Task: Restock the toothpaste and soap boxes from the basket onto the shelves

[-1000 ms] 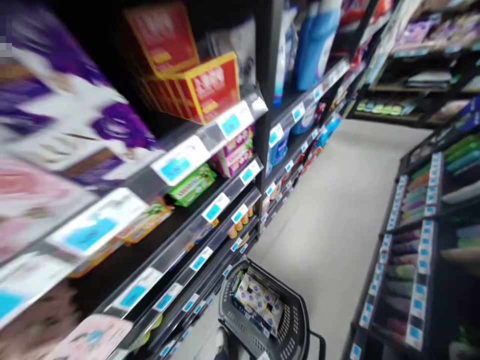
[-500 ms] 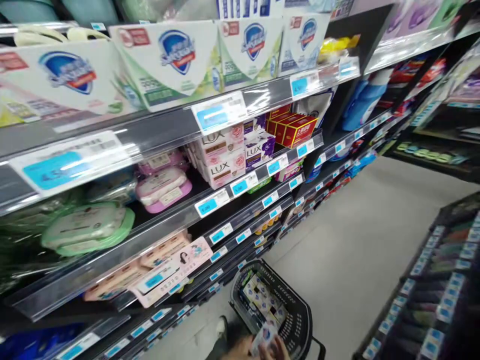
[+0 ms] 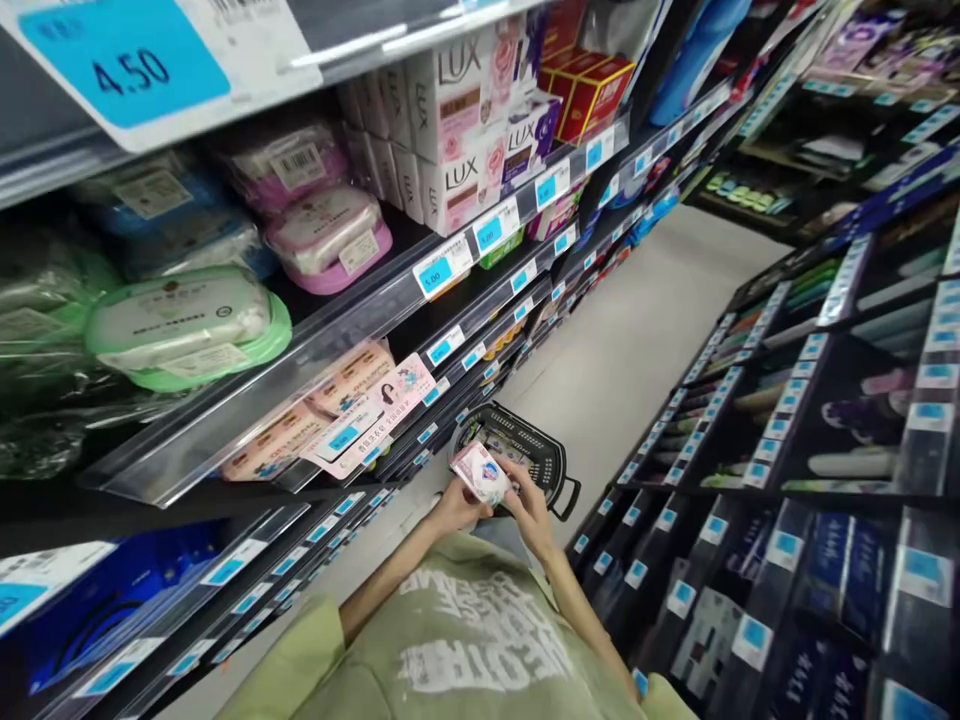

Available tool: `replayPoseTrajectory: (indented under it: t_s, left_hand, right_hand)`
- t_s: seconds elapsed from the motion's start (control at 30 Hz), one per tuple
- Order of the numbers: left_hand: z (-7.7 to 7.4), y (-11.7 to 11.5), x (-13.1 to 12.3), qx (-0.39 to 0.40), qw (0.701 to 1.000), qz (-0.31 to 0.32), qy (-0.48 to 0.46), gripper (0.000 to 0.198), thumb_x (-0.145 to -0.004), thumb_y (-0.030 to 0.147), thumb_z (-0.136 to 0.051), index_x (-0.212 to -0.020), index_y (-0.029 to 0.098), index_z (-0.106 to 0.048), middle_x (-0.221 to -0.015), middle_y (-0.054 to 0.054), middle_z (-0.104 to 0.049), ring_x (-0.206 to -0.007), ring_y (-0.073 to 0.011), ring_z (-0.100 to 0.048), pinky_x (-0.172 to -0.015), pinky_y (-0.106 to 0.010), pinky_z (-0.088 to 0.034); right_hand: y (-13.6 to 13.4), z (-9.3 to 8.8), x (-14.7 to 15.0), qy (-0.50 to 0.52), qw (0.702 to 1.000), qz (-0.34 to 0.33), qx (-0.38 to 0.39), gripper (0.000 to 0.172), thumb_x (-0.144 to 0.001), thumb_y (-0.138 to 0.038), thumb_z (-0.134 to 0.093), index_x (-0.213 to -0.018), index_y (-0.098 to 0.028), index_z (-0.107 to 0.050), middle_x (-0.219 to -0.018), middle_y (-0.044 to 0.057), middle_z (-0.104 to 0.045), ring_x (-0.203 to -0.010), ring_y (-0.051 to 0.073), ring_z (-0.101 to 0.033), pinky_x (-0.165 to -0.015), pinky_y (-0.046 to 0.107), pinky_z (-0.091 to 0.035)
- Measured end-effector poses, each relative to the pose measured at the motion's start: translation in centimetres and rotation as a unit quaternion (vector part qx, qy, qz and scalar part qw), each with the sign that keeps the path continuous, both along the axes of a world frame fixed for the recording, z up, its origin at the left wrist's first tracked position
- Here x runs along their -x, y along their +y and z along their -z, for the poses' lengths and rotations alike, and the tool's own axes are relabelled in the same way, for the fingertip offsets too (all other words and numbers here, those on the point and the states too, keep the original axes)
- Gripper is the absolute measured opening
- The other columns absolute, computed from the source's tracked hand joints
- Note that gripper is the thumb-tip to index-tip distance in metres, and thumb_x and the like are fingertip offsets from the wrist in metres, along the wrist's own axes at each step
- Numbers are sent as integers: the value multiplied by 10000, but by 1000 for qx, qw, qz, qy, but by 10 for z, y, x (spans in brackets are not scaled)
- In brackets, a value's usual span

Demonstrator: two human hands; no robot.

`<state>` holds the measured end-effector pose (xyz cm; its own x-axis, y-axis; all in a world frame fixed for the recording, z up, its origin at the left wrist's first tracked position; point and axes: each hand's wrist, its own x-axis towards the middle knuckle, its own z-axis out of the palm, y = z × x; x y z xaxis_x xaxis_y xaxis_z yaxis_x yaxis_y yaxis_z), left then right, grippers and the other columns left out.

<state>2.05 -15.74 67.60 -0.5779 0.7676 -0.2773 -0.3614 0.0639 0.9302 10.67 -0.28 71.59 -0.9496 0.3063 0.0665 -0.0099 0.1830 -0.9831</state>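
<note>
A small pink-and-white soap box with a blue shield logo is held between both hands, in front of my body. My left hand grips its lower left side, fingers closed on it. On the right edge, my right hand has its fingers closed against the box. Just beyond and below them is a black shopping basket with a perforated rim. Small boxes show inside the basket, partly hidden by the soap box and my hands.
On the left shelf are green and pink soap dishes, LUX soap boxes and red boxes. A pink sign juts from the shelf edge. Racks of packed goods line the right side of the aisle floor.
The view has tilted down, bringing my arms and shirt into sight. My hands and the soap box appear higher in the picture, still together; the box's pink face now shows.
</note>
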Motion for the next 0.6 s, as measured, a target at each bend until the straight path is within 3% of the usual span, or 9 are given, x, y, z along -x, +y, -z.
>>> replayPoseTrajectory:
  t_s: [0.2,0.33,0.5,0.6]
  left_hand:
    - [-17,-19,-14,-61,997,-43,-25,849,-607,713,-834,-1194,142,-612,-1159,-184,-714,-1107,-356,-664,-1035,-523,-492]
    - [-13,-31,-17,-70,996,-46,-28,767,-641,690,-826,-1148,150,-629,-1165,-190,-715,-1138,-361,-646,-1056,-502,-479]
    - [-2,-47,-13,-72,995,-62,-38,821,-564,691,-871,-1134,152,-630,-1098,-164,-734,-1122,-360,-650,-1015,-487,-500]
    - [-4,-60,-16,-60,994,-89,-10,820,-538,662,-899,-1110,131,-648,-1095,-167,-733,-1083,-356,-666,-992,-487,-510]
  right_hand:
    - [-33,-12,-8,40,999,11,-34,607,-955,-654,-488,-1407,-259,-570,-1430,111,-590,-1327,305,-523,-1139,462,-398]
    - [-46,-8,-11,34,999,14,-33,549,-973,-597,-506,-1399,-258,-580,-1405,114,-608,-1306,297,-545,-1119,450,-418]
    - [-56,-3,-2,18,1000,4,-13,470,-987,-505,-531,-1371,-248,-614,-1378,119,-633,-1275,293,-583,-1100,446,-450]
    - [-63,0,6,20,1000,7,-21,417,-975,-499,-553,-1281,-246,-678,-1282,117,-691,-1169,282,-652,-1024,419,-520]
